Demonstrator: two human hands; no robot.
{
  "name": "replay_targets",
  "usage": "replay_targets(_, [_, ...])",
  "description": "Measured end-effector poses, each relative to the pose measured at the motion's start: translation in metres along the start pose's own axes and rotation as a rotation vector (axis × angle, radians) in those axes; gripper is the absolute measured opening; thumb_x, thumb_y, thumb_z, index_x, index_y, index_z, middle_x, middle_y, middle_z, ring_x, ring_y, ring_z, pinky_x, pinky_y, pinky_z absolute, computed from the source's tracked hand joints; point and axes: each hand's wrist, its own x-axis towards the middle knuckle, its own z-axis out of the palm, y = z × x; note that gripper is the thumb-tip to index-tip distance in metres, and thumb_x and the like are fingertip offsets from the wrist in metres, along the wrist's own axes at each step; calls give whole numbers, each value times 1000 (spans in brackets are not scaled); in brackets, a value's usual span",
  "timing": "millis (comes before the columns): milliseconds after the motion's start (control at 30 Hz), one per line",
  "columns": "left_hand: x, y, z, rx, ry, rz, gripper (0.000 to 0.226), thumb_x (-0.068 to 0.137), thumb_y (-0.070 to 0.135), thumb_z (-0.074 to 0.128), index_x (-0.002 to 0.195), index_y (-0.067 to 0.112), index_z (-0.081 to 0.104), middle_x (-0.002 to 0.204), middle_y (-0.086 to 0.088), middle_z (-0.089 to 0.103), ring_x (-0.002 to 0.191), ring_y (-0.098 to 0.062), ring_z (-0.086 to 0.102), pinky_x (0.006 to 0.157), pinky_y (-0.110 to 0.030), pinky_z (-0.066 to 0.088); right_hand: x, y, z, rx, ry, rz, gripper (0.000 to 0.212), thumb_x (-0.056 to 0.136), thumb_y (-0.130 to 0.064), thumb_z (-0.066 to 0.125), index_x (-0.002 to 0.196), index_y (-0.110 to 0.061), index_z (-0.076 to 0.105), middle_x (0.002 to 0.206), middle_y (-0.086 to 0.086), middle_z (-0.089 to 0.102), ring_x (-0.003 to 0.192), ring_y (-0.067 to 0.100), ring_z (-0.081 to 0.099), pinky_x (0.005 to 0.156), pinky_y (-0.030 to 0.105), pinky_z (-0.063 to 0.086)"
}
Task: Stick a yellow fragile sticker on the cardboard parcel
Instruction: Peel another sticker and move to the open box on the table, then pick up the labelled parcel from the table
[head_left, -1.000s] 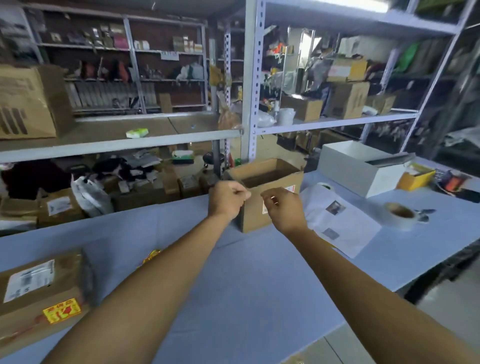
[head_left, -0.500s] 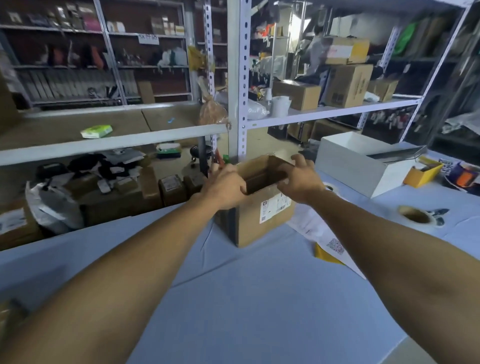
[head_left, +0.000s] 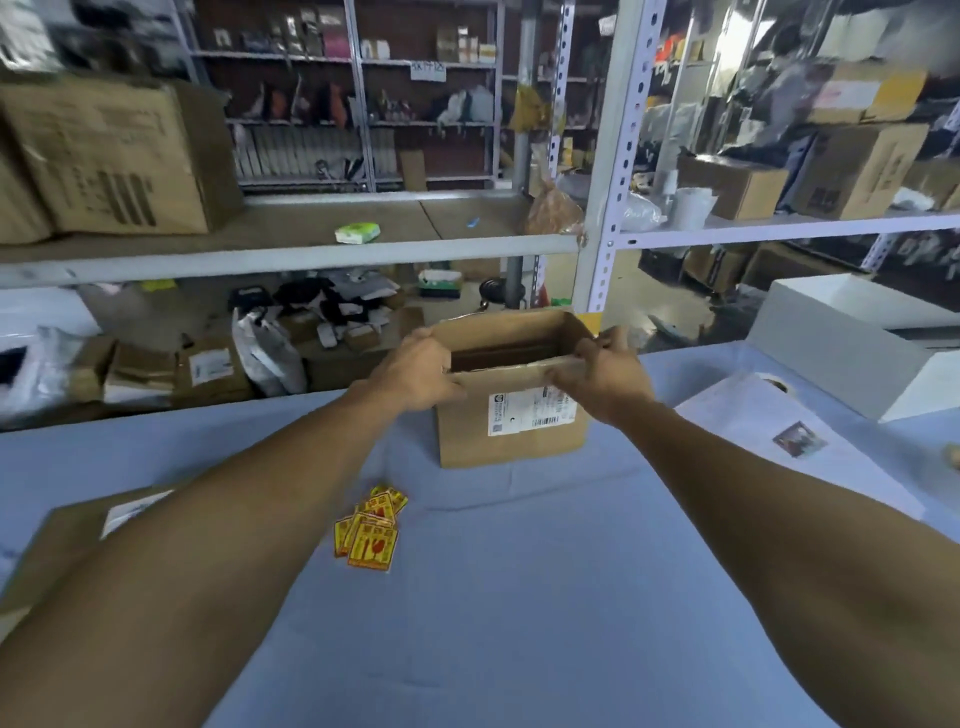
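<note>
A small open-topped cardboard parcel (head_left: 511, 436) with a white shipping label on its front stands on the blue table, far centre. My left hand (head_left: 415, 376) grips its left top rim. My right hand (head_left: 602, 379) grips the right top rim and front flap. A loose pile of yellow fragile stickers (head_left: 370, 530) with red print lies on the table in front of the parcel, to its left, between my forearms. Neither hand touches the stickers.
A second cardboard parcel (head_left: 57, 551) with a label lies at the left table edge. White papers (head_left: 769, 441) and a white box (head_left: 852, 343) sit at the right. Metal shelving (head_left: 597, 208) loaded with boxes rises just behind the table.
Both hands went from in front of the parcel to gripping its top rim. The parcel has been turned so its labelled face points at me. The camera view shifted left, revealing the stickers.
</note>
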Motion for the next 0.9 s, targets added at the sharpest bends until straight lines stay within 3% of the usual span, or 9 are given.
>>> replay_targets(67, [-12,-18,-9,26,-1,-22,28,77,37,82,73,17,63,105,-8,54,90,-22,56,60,-26,35,-6,-21,8,19,9,-13,47,90,-49,47,123,-16,54,133,14,35,119,38,43,95,48,47])
replay_targets(167, [-30,-35,-19,33,35,-12,30,85,28,72,111,14,64,110,-9,59,107,-27,59,80,-29,44,-15,-51,12,-19,58,-10,49,93,-36,46,136,-13,42,142,20,31,125,43,36,99,54,43])
replay_targets(267, [-62,-41,-32,46,56,-11,32,89,21,65,121,14,60,117,-10,57,108,-26,56,86,-30,42,-33,-91,10,-96,107,-60,53,89,-29,51,136,-7,40,149,24,26,131,44,30,103,54,38])
replay_targets(400, [-121,-67,-43,89,48,-92,51,90,21,67,138,12,52,137,-18,56,126,-35,54,96,-34,46,-68,-152,26,-65,17,-237,47,88,-29,46,129,-5,48,136,26,44,123,44,39,99,47,38])
replay_targets(467, [-157,-89,-42,112,35,-146,56,90,27,67,141,12,49,138,-19,56,126,-37,53,99,-37,47,-94,-180,40,-53,-70,-305,48,84,-34,41,122,-6,51,130,25,51,120,43,44,95,45,41])
replay_targets(533, [-194,-112,-37,140,48,-210,56,86,34,65,137,16,52,133,-20,59,123,-39,54,100,-42,50,-126,-202,54,-20,-164,-320,45,84,-31,49,121,-5,52,130,24,51,121,43,45,95,44,44])
replay_targets(633, [-250,-136,-29,180,51,-287,39,92,38,51,125,18,56,127,-19,62,116,-40,56,98,-47,50,-175,-220,70,-6,-253,-342,45,87,-29,56,125,-6,51,130,22,50,123,41,47,101,45,45])
replay_targets(767, [-316,-148,-19,102,-8,-323,67,82,44,63,144,25,47,146,-14,52,132,-38,49,111,-45,44,-226,-226,78,-37,-326,-383,47,87,-30,56,127,-6,50,126,22,50,119,42,49,98,45,46])
replay_targets(900, [-353,-152,-22,109,-28,-394,68,81,39,66,144,25,47,146,-13,53,133,-38,49,110,-45,45,-254,-240,73,22,-340,-415,49,89,-30,57,130,-5,47,128,21,49,118,41,51,94,46,48])
